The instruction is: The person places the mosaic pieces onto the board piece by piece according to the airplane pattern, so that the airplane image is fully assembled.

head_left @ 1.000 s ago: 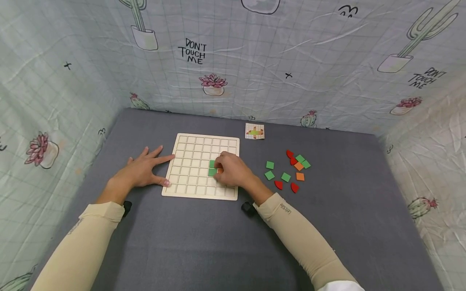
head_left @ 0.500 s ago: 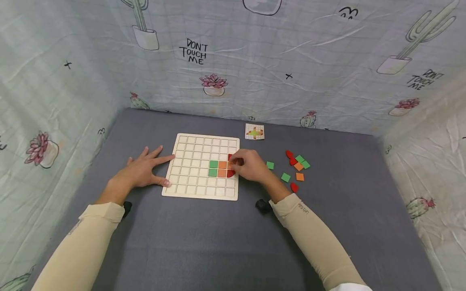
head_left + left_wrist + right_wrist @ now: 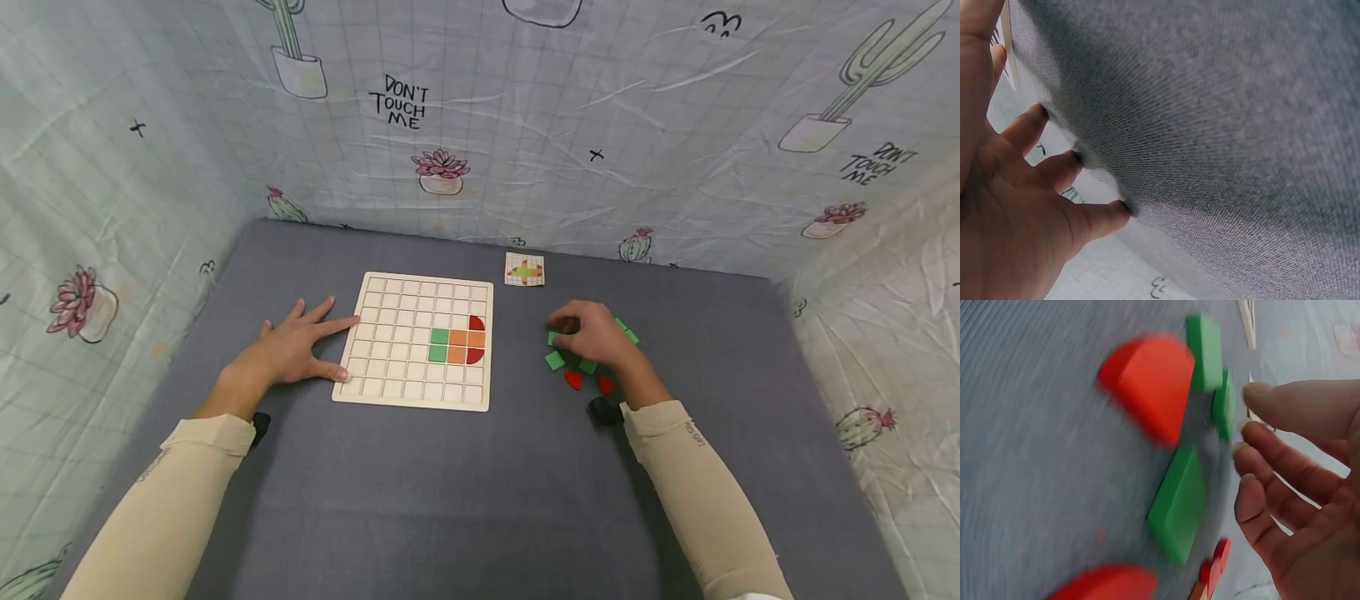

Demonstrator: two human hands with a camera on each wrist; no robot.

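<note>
A wooden grid board (image 3: 397,333) lies on the grey table (image 3: 465,500). In its right columns sit two green squares (image 3: 438,344), three orange squares (image 3: 457,346) and two red quarter-rounds (image 3: 476,322). My left hand (image 3: 341,350) lies flat beside the board, its forefinger and thumb touching the left edge; the left wrist view shows its spread fingers (image 3: 1041,119) on the cloth. My right hand (image 3: 558,329) hovers over the loose tiles, with fingertips by a green square (image 3: 553,338). In the blurred right wrist view the right hand (image 3: 1244,422) is loosely curved, with nothing between its fingers, beside green tiles (image 3: 1179,503) and a red piece (image 3: 1150,384).
A small pattern card (image 3: 524,270) lies behind the board. More loose green squares (image 3: 555,360) and red pieces (image 3: 573,380) lie right of the board, some hidden under the hand. Printed cloth walls (image 3: 480,125) close in the table on three sides.
My right hand left the board and moved right to the loose tiles. That uncovered the orange squares and red quarter-rounds now showing in the grid. The left hand stayed put.
</note>
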